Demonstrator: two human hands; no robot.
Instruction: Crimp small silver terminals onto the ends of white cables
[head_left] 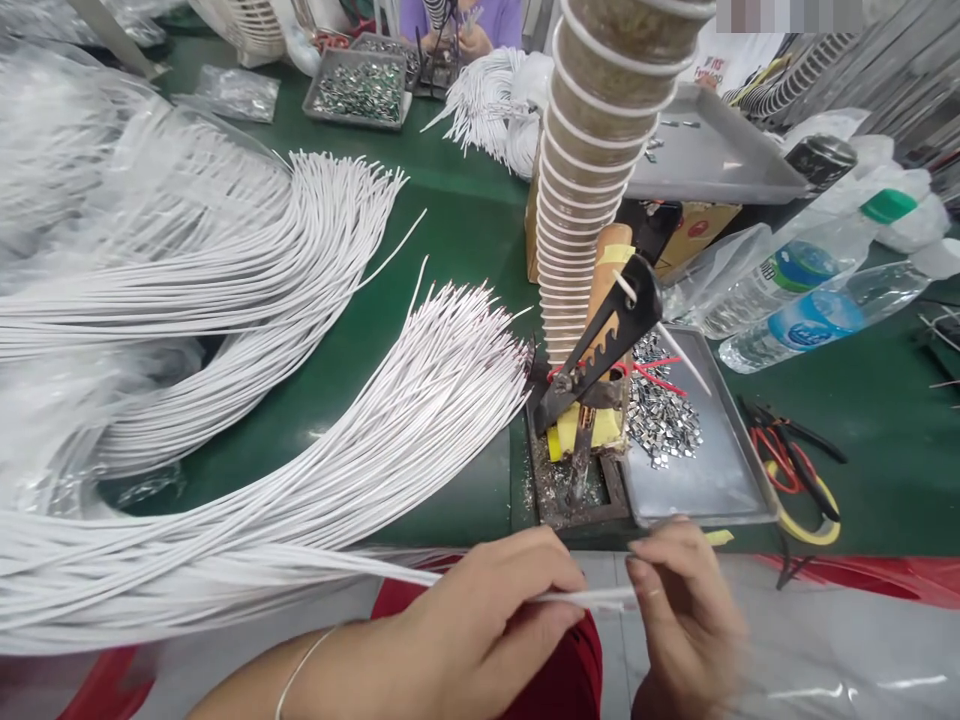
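Observation:
My left hand [480, 625] is closed around a thin white wire [577, 599] at the near edge of the green table. My right hand [686, 615] pinches the same wire's free end just to the right. The wire runs back left into a large bundle of white wires [360, 450] fanned over the table. Right behind my hands stands a black hand-lever crimping tool [600, 350] on a dirty metal base. Beside it lies a metal tray [712, 480] with a heap of small metal clips [664, 415].
A tall stack of paper cups [600, 140] rises behind the tool. Plastic water bottles [810, 300] lie at right, with pliers and yellow tape [802, 480] nearer. A second bundle of wires [247, 250] lies at left. Another person's hands [450, 40] work at far trays.

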